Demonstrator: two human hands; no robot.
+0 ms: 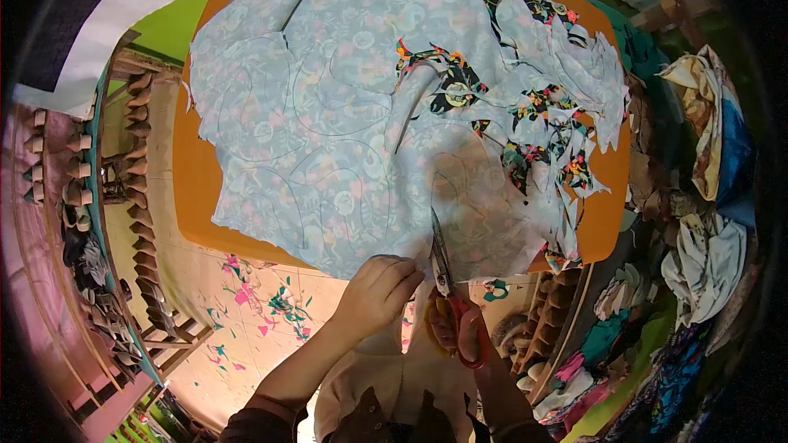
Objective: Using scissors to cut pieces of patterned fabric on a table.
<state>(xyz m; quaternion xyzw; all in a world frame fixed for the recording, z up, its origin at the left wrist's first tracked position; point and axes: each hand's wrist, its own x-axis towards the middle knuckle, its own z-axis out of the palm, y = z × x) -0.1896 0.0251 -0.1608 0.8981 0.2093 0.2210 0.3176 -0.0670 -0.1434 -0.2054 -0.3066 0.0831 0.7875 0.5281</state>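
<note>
A large sheet of fabric (pixel 246 139) lies pale side up, with a faint floral print and thin drawn outlines of curved shapes. Its near edge hangs over the orange table's front edge. My left hand (pixel 377 291) is closed on that near edge, pinching the cloth. Just right of it, my right hand (pixel 447 324) grips a pair of scissors (pixel 443 267) by the red and yellow handles. The blades point away from me at the fabric, along an outline; how far they are apart is hard to tell. Cut cloth strips (pixel 533 164) with a dark floral face bunch at the right.
The orange table (pixel 194 197) has rounded corners. Colourful scraps (pixel 283 308) litter the tiled floor. Racks with rows of shoe-form shapes (pixel 141 197) stand at the left. Heaps of cloth (pixel 704 267) and bags pile up along the right.
</note>
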